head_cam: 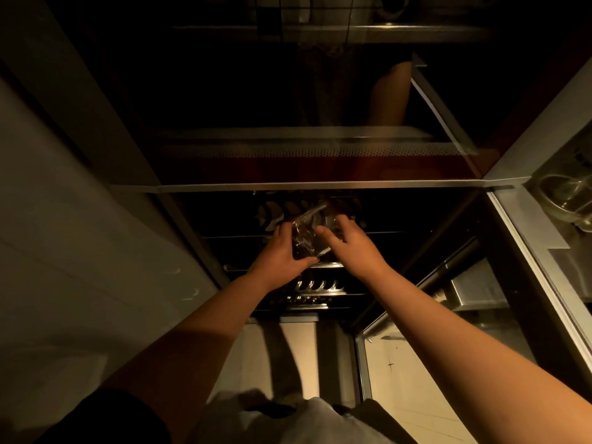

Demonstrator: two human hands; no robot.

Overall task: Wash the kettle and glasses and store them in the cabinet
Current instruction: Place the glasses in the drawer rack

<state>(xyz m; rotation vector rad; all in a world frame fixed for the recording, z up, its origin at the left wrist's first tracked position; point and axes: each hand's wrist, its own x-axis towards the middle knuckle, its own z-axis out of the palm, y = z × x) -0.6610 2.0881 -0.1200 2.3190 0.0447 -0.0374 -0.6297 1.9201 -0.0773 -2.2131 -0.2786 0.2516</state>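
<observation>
With the left hand gripping the glass over the cabinet's wire rack and the right hand steadying it with curled fingers, the person should lower it gently between the prongs.

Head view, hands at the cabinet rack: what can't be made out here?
- Glass: clear against the dark cabinet, half covered by the left hand and right hand; shape and count unclear.
- Rack: too dim to tell whether the glass rests on it.
- Glass vessel: cut off by the right edge.
</observation>
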